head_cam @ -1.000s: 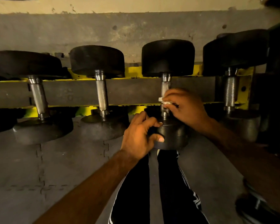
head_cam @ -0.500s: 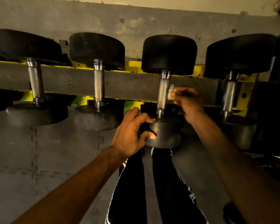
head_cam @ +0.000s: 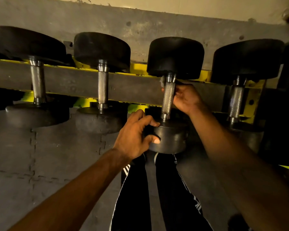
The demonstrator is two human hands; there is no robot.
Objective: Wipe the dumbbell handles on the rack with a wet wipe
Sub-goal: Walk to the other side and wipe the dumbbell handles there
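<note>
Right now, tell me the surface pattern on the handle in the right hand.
Fine knurling on the silver handle; best in head view.

Dim yellowish light, deep shadows at the right, wide-angle bending at the edges.

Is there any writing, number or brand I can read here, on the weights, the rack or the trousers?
No text can be read.
Dumbbells: no number or label shows on their black ends.
Rack rail: faint scuffs only, nothing legible.
Trousers: a white mark beside the stripes, too blurred to read.
</note>
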